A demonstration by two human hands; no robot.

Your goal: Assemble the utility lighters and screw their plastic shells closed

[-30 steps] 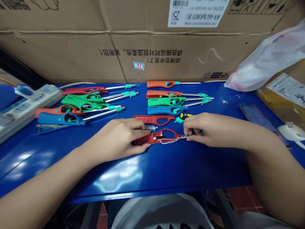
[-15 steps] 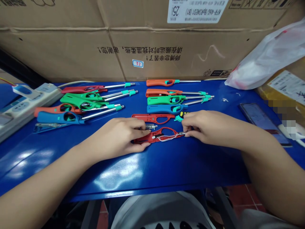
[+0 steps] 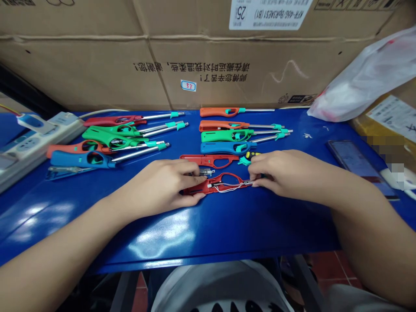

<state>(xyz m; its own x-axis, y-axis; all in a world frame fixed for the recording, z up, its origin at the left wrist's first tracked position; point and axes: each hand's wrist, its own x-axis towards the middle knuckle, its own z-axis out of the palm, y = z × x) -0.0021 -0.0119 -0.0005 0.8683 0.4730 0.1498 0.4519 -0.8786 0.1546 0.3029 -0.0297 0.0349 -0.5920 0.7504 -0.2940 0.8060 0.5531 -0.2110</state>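
Note:
My left hand (image 3: 162,184) is closed on the rear end of an opened red lighter shell (image 3: 203,187), thumb and fingers on either side. Thin white wires (image 3: 229,189) run along inside that half. At its front end my right hand (image 3: 276,171) pinches a metal tube (image 3: 248,183), most of which the hand hides. A clear fuel tank (image 3: 208,172) lies by my left fingertips. Just beyond it rests the other red shell half (image 3: 208,160). A teal plastic piece (image 3: 243,160) and a yellow-and-black object (image 3: 252,154) lie by my right fingers.
Several long-nosed lighters in red, green, orange and blue lie in a left group (image 3: 97,135) and a right group (image 3: 224,135). A power strip (image 3: 39,141) is at left. Cardboard (image 3: 107,73) stands behind; a phone (image 3: 357,167) and plastic bag (image 3: 360,82) are at right.
Both hands keep their grip in almost the same place. The view has shifted very slightly; nothing has been visibly taken up or let go.

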